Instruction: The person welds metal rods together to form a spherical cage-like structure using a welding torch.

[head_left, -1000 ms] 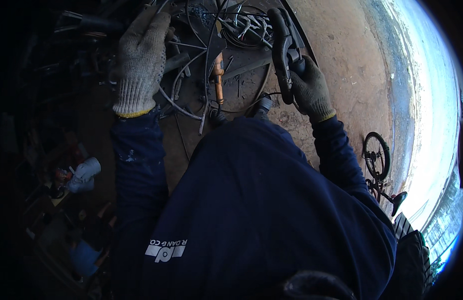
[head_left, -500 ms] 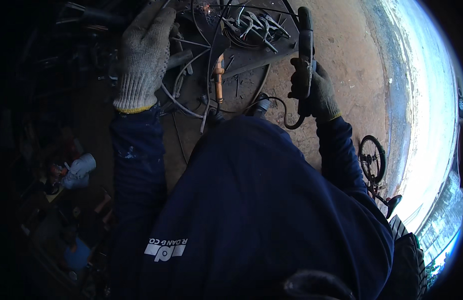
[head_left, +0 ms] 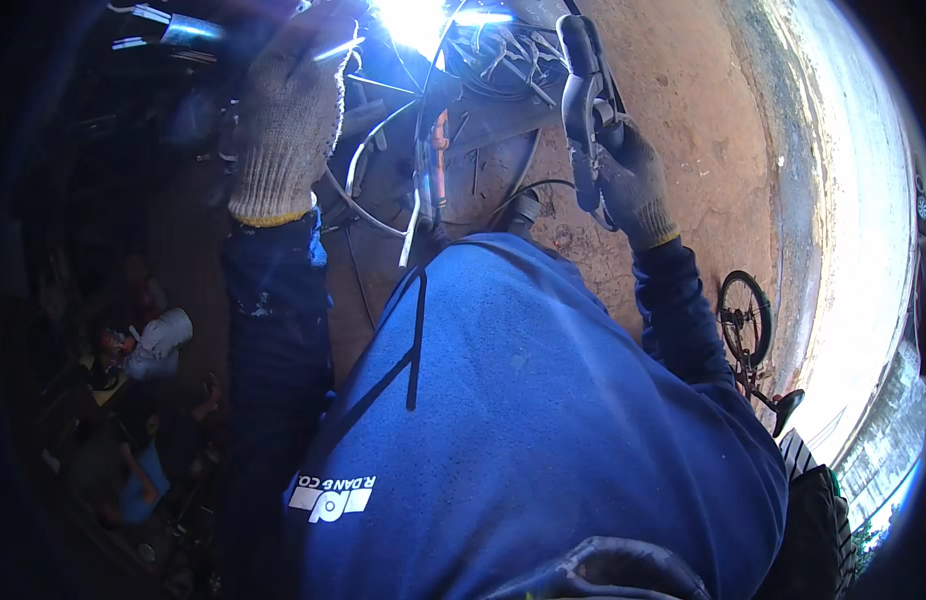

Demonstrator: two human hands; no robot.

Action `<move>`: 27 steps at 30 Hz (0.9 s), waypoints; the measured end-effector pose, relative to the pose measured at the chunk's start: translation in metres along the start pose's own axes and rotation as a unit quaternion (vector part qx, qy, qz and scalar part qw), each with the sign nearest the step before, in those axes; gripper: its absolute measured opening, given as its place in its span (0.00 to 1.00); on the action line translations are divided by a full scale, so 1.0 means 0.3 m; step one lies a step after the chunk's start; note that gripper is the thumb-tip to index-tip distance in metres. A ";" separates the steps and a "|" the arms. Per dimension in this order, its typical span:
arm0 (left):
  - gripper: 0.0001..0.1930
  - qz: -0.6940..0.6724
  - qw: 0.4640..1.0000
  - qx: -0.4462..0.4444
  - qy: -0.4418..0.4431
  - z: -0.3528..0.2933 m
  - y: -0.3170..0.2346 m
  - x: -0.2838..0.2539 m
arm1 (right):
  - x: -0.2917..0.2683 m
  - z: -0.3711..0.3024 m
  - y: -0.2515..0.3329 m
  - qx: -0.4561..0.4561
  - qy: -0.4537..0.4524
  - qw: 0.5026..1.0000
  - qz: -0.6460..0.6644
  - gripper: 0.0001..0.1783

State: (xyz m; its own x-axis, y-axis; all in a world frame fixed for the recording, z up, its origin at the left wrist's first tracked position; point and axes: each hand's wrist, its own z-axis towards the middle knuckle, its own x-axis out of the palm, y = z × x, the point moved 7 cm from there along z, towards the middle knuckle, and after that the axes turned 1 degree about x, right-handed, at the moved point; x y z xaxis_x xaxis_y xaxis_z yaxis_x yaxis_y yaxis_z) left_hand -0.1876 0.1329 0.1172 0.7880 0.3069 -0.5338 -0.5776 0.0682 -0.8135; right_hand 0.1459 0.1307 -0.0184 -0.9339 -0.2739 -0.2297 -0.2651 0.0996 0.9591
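Holder (head_left: pixel 580 105), long axis pointing away from me, sat clasped in my right grip (head_left: pixel 635 180), right of the bent-rod frame (head_left: pixel 419 97), while my left grip (head_left: pixel 291 125), spread or closed I couldn't tell, was nearer, at the frame's left.

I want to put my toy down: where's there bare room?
Bare brown ground lies between the right hand and the bicycle. It's crowded between the right hand and left hand: rods, metal clamps and an orange thing, with a bright glare above.

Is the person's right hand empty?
No, the gloved right hand grips a dark, narrow, curved object that reaches up beyond its fingers.
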 end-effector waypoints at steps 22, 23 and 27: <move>0.19 -0.115 0.983 -0.141 0.013 0.006 0.034 0.024 | -0.045 -0.210 -0.189 0.068 -0.102 0.967 0.225 0.21; 0.19 -0.125 0.983 -0.137 0.013 0.008 0.039 0.022 | -0.047 -0.248 -0.188 0.065 -0.101 0.964 0.235 0.22; 0.20 -0.124 0.981 -0.149 0.000 0.013 0.047 0.021 | -0.066 -0.374 -0.226 0.076 -0.057 0.975 0.203 0.25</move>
State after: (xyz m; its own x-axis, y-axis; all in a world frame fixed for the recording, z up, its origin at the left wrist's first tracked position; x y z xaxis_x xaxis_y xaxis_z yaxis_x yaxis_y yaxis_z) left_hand -0.1916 0.1395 0.1035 0.8964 0.3150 -0.3118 -0.2811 -0.1399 -0.9494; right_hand 0.2092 0.0220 -0.0602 -0.9876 -0.0745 0.1383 0.1076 0.3201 0.9412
